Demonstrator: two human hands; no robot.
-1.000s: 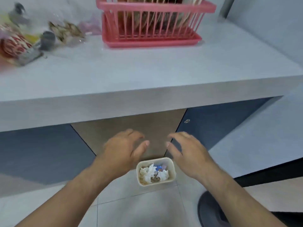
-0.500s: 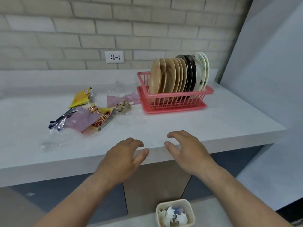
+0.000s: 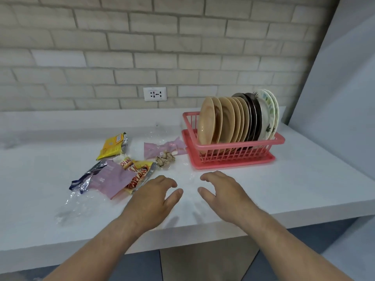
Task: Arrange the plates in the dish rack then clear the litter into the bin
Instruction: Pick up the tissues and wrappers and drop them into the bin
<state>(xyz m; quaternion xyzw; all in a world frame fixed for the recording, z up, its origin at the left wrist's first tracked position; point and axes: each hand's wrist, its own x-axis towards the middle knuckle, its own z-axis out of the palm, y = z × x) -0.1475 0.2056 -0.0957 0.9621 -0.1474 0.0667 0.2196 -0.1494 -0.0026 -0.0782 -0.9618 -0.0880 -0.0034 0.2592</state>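
Observation:
Several plates (image 3: 225,118) stand upright in the pink dish rack (image 3: 239,153) at the back right of the white counter (image 3: 304,179). Litter lies left of the rack: a yellow packet (image 3: 113,146), a pink wrapper (image 3: 115,179) over a red-and-yellow snack bag (image 3: 140,171), a foil wrapper (image 3: 87,178), a crumpled brown paper (image 3: 165,158), a pink plastic bag (image 3: 162,148) and clear plastic film (image 3: 75,203). My left hand (image 3: 152,201) and my right hand (image 3: 223,197) hover over the counter's front, fingers loosely spread, holding nothing. The bin is out of view.
A brick wall with a white power socket (image 3: 154,94) runs behind the counter. A grey wall (image 3: 345,98) closes off the right side. Blue and tan cabinet fronts (image 3: 182,264) show below the counter edge.
The view has lifted from the floor bin up to the counter. Both hands have risen from above the bin to over the counter's front, still empty.

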